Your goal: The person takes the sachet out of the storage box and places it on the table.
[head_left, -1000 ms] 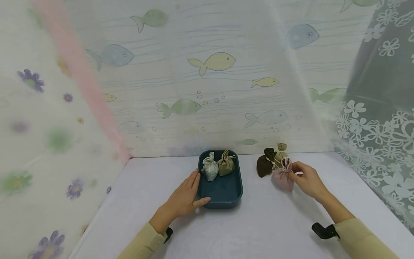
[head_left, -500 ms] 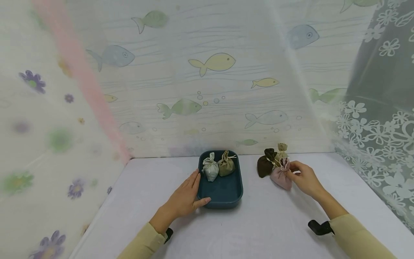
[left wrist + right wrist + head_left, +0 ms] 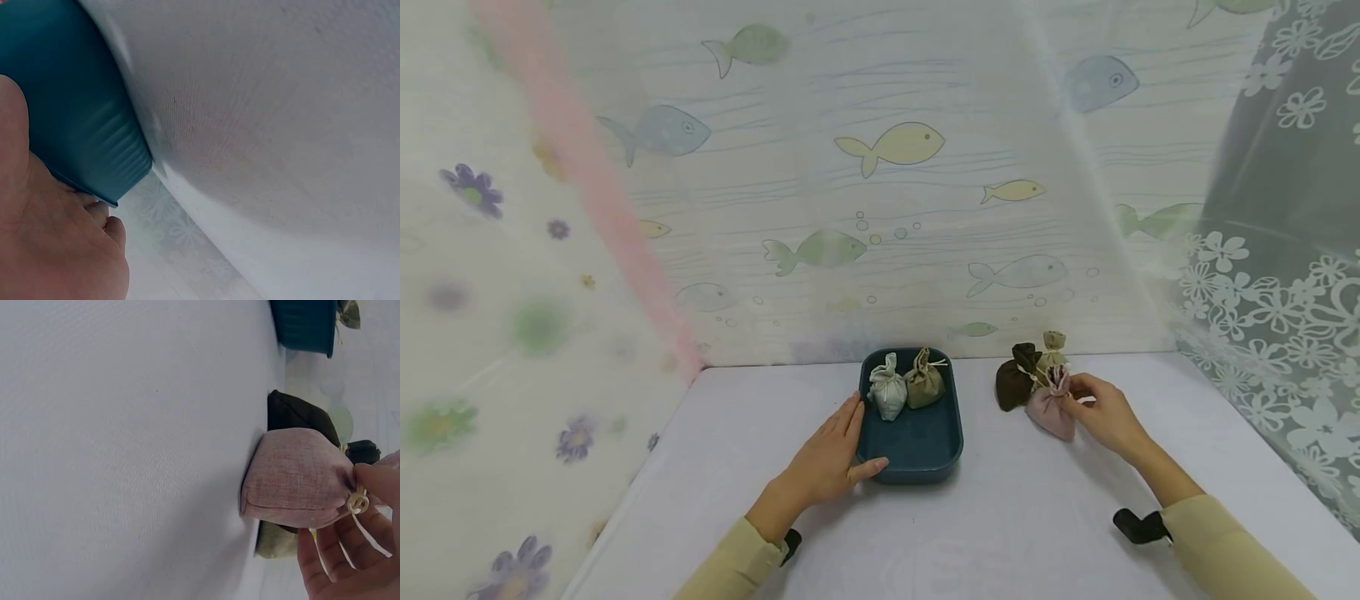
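Note:
A dark teal plastic tray [image 3: 917, 454] stands on the white table, with a silvery-white drawstring pouch [image 3: 889, 395] and an olive drawstring pouch [image 3: 925, 385] in its far half. My left hand [image 3: 823, 454] rests along the tray's left side, fingers straight and thumb on the near rim. My right hand [image 3: 1108, 414] pinches the tied neck of a pink drawstring pouch [image 3: 297, 478] between thumb and fingers. Against that pouch stand a dark brown pouch [image 3: 1015, 383] and, behind, a beige pouch [image 3: 1052, 348], which is partly hidden.
A white cloth [image 3: 970, 533] covers the table. Behind it hangs a fish-print curtain [image 3: 880, 217]; a flower-print curtain [image 3: 512, 333] is at the left, and a sheer lace curtain [image 3: 1285, 333] at the right. Black wrist-camera mounts [image 3: 1138, 527] stick out below the sleeves.
My right hand and the pink pouch have shifted slightly left, closer to the brown and beige pouches. The left hand and the tray stay where they were.

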The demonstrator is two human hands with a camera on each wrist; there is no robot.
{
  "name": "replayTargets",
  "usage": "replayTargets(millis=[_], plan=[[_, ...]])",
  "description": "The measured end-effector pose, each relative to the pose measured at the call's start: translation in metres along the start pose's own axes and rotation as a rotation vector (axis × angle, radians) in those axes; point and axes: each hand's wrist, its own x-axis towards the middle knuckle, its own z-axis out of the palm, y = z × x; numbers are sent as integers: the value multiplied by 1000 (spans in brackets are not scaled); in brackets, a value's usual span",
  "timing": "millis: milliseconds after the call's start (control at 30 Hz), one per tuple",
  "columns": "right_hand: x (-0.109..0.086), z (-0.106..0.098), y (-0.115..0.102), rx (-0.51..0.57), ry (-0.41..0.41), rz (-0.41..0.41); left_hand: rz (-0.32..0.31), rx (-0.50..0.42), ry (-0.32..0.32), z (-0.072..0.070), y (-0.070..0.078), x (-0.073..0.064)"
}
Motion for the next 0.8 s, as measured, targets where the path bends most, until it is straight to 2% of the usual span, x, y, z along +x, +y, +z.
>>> replayTargets(millis=[467,800], plan=[[-13,-8,-5,-31,0,14,12,-13,14,-1,0,-1],[-26,-10,-4,-40,70,-80,26,-21,34,-2,1,-2]])
